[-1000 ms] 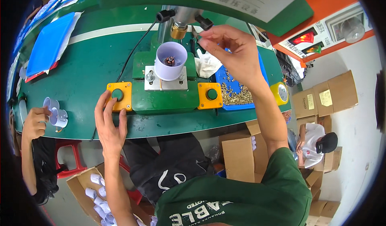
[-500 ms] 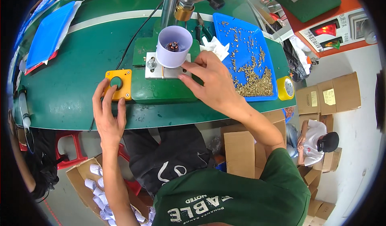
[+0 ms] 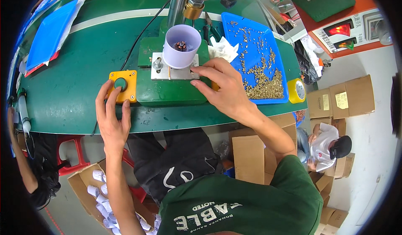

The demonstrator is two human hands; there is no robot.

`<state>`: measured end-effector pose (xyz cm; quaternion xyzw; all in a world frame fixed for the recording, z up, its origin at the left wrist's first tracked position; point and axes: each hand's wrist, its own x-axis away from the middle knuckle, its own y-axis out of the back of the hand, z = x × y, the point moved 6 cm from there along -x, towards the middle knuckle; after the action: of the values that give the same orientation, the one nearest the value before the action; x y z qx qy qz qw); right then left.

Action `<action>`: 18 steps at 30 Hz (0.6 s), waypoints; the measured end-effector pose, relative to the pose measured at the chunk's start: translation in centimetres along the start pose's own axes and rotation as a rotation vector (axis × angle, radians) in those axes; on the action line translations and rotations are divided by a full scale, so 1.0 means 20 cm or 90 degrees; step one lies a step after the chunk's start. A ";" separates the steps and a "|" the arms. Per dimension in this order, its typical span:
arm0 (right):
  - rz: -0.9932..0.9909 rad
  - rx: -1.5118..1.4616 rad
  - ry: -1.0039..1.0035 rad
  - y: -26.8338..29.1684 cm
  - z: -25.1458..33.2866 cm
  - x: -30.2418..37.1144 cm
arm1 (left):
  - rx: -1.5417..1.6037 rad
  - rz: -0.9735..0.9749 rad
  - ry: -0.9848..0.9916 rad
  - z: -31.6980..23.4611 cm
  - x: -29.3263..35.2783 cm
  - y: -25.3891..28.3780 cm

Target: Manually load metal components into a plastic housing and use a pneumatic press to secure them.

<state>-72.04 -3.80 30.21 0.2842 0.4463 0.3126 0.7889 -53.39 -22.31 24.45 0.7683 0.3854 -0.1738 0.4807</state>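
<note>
My left hand [image 3: 114, 124] is resting loosely spread over the yellow button box [image 3: 131, 94], gripping nothing, a fingertip lying at the lower edge of its green button [image 3: 120, 83]; presumably I am placing it there to have the control within reach, but whether the button is being pressed I cannot tell. My right hand [image 3: 228, 86] is reaching in with thumb and forefinger parted, the forefinger lying at the right end of the metal plate [image 3: 184, 74]; I am seeing nothing between the tips, though the curled fingers are hiding the palm side. The white cup [image 3: 180, 60] is standing upright on that plate, beneath the brass-tipped press head [image 3: 193, 10], the plate apparently serving as its seat. A dark, copper-flecked part [image 3: 180, 46] is sitting inside the cup. To the right, the blue tray [image 3: 233, 20] is holding loose brass pieces [image 3: 268, 86], likely set there for easy picking, with pliers [image 3: 212, 32] and crumpled white tissue [image 3: 224, 50] lying beside it. Regarding markings, dark printed characters are showing on the orange control panel [image 3: 322, 46], handwriting on a carton's yellow note [image 3: 343, 100], and white lettering across my green shirt [image 3: 255, 197].
</note>
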 end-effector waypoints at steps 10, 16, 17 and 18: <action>0.023 -0.038 -0.060 -0.02 -0.03 0.01 | 0.001 -0.002 0.001 0.00 0.00 0.00; 0.040 -0.092 -0.092 0.06 -0.06 -0.01 | -0.001 -0.009 0.001 -0.01 0.00 0.00; 0.052 -0.095 -0.098 0.08 -0.06 -0.02 | -0.006 -0.015 -0.004 -0.01 0.00 0.00; 0.064 -0.097 -0.104 0.10 -0.07 -0.03 | -0.005 -0.017 -0.002 -0.01 0.00 0.00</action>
<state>-73.97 -2.80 31.30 0.2696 0.3406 0.3604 0.8255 -53.38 -22.19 24.58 0.7610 0.3955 -0.1800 0.4817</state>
